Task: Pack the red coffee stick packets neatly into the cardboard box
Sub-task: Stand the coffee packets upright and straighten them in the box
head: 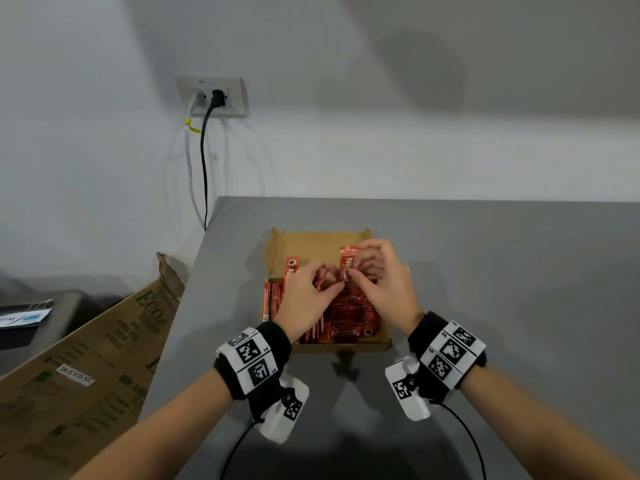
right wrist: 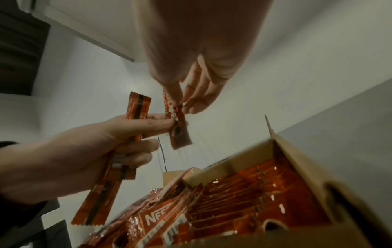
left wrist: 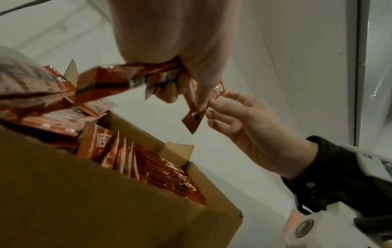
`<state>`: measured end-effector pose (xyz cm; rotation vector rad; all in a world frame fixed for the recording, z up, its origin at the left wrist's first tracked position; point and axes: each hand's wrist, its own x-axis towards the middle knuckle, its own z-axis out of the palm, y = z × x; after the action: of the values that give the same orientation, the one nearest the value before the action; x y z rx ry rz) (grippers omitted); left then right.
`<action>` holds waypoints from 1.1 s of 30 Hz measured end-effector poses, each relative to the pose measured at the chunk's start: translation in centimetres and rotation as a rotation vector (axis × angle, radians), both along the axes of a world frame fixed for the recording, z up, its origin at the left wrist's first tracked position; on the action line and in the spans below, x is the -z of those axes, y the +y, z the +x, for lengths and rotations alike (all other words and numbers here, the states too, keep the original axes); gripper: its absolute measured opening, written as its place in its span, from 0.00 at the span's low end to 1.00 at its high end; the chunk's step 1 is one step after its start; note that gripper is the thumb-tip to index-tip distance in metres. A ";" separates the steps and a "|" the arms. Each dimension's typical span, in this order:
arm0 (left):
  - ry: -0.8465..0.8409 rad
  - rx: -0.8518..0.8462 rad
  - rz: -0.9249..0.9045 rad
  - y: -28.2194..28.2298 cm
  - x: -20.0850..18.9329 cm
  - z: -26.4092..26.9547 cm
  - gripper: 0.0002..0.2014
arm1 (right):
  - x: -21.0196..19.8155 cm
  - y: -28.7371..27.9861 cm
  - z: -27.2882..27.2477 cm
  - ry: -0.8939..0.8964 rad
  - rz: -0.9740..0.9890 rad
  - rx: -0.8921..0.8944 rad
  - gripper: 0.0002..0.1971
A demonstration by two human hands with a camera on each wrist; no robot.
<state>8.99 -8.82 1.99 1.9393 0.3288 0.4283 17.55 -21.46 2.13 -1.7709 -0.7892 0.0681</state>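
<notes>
Over the box, already holding rows of packets, the left hand is gripping several sticks while the right hand is pinching one stick (light, floppy, probably slick foil), best pinched mid-length.

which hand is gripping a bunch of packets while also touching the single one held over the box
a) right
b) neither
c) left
c: the left hand grips several packets in its curled fingers, and its fingertips also pinch the single packet that the right hand holds from above.
</notes>
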 end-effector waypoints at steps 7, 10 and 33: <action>0.109 0.133 0.026 0.5 -0.2 -0.7 0.10 | 0.0 -0.7 0.5 -0.015 -0.239 -0.117 0.05; 0.217 0.084 0.194 1.8 0.2 -0.9 0.13 | 0.1 -1.7 0.5 -0.062 -0.442 -0.205 0.02; 0.037 -0.002 -0.147 1.3 0.8 -0.6 0.15 | 1.3 -0.8 -0.2 -0.113 -0.617 -0.284 0.15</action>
<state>8.42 -7.54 1.21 1.8054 0.3756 0.3596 17.38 -22.24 0.81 -2.2362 -1.1877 0.4441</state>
